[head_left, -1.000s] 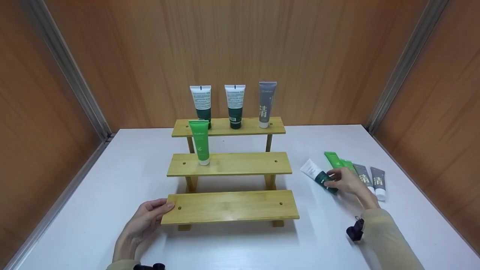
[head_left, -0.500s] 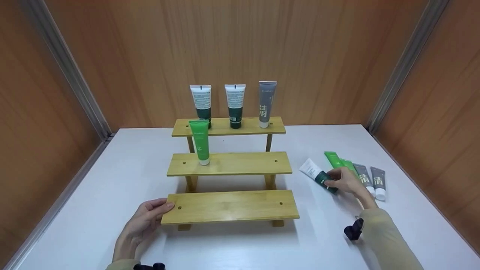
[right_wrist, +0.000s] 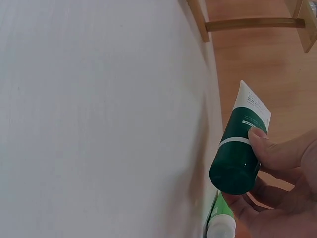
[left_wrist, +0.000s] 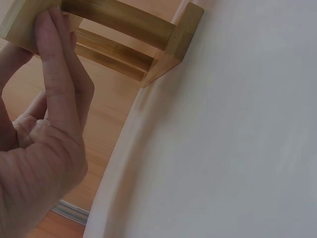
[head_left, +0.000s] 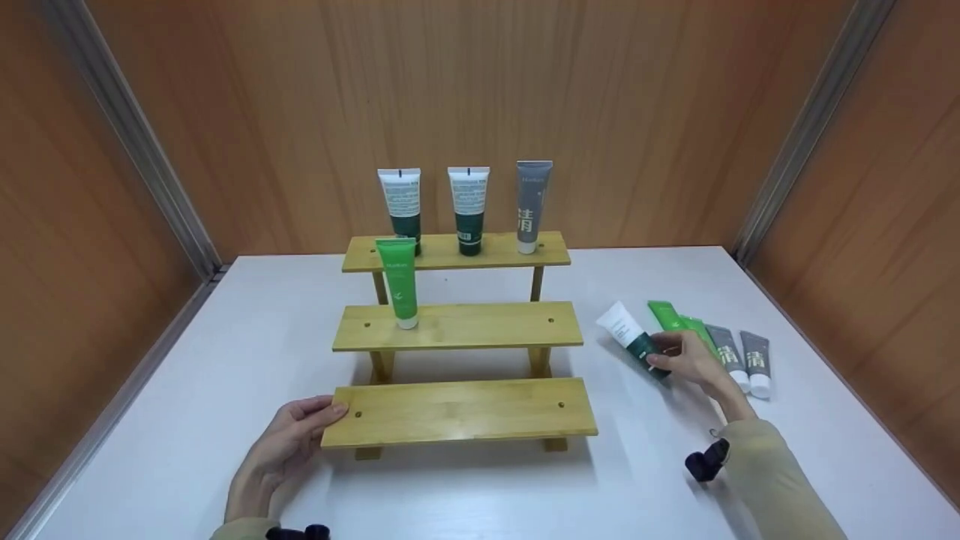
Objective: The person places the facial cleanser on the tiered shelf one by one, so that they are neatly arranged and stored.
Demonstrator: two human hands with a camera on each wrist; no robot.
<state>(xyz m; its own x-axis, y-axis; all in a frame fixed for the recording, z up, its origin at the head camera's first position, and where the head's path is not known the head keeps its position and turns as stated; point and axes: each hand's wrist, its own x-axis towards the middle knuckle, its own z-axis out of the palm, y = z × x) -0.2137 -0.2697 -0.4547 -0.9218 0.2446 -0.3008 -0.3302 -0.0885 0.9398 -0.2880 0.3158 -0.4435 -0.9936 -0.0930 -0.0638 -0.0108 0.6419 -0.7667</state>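
My left hand (head_left: pixel 289 439) pinches the left end of the lowest board on a three-tier wooden stand (head_left: pixel 457 412), thumb on top and fingers beneath. On the right, my right hand (head_left: pixel 694 364) grips a white and dark green squeeze tube (head_left: pixel 634 336) near its dark cap end. The white crimped end points up and to the left. In the right wrist view the thumb presses on the side of the tube (right_wrist: pixel 242 134), with fingers behind it. A bright green tube (head_left: pixel 400 281) stands cap down on the middle board.
Two white and green tubes (head_left: pixel 469 210) and a grey tube (head_left: pixel 532 206) stand on the top board. Beside my right hand lie green tubes (head_left: pixel 664 315) and grey tubes (head_left: pixel 757 360). Wooden panels (head_left: pixel 465 90) wall in the white table (head_left: pixel 172 390).
The white and green tube in my right hand has tilted, its white end rising off the table. My left hand stays on the lowest board.
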